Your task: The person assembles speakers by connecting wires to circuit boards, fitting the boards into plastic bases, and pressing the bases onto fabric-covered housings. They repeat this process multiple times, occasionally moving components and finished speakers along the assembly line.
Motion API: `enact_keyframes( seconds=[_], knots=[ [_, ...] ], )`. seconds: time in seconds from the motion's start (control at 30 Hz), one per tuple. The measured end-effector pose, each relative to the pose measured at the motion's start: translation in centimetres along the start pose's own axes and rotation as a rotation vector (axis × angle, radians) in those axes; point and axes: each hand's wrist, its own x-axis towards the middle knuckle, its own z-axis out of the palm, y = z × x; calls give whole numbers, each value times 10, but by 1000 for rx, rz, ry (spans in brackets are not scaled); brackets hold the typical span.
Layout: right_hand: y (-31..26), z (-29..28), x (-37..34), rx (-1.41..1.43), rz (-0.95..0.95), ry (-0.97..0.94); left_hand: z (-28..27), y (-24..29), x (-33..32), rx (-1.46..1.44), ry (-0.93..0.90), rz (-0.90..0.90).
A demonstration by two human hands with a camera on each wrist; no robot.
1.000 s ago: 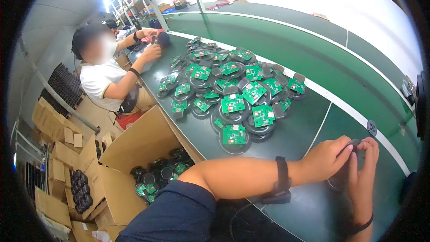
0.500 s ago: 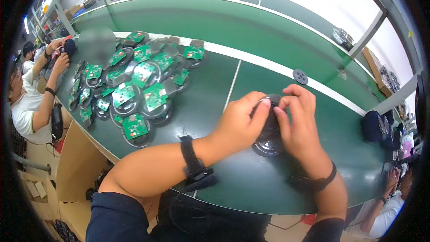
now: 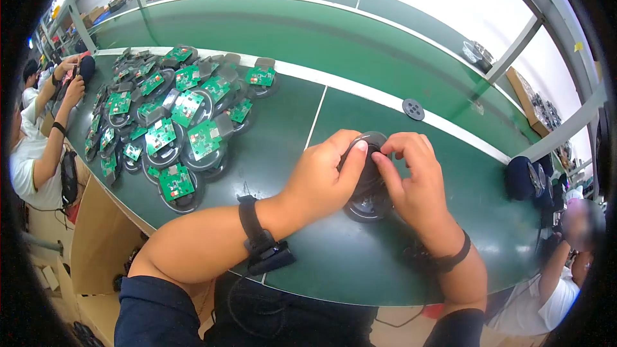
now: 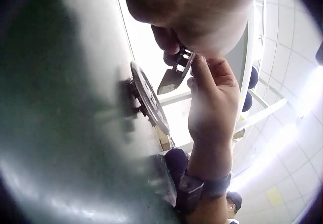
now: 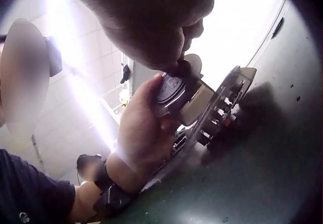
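Observation:
Between the two hands is a dark round part [image 3: 371, 168], held above the green table. The left hand [image 3: 324, 177] grips its left side, with the thumb on top. From the other side, the right hand [image 3: 414, 183] pinches its edge between thumb and fingers. Just below them lies a clear-rimmed disc [image 3: 368, 209], partly hidden by the hands. In the left wrist view, the right hand [image 4: 214, 103] meets the left hand [image 4: 194, 12] at the part. The right wrist view shows ridged rings on the part [image 5: 171, 89], against the left hand's fingers [image 5: 160, 95].
Many discs with green circuit boards [image 3: 205, 139] are piled on the left of the table. A small black disc with holes [image 3: 413, 109] rests by the white strip [image 3: 463, 132]. Dark rounded items [image 3: 522, 178] stand at right. People sit at both sides; a cardboard box [image 3: 106, 244] is lower left.
The head view has swung right, so the pile appears farther left and the hands nearer the middle. Both hands keep hold of the dark part; the right fingers have shifted slightly on it.

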Motion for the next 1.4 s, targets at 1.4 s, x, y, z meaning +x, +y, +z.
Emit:
enact_keyframes(
  seconds=[1.4],
  knots=[
    [155, -57, -20, -597, 230, 302, -30, -29, 37, -353, 87, -473]
  ],
)
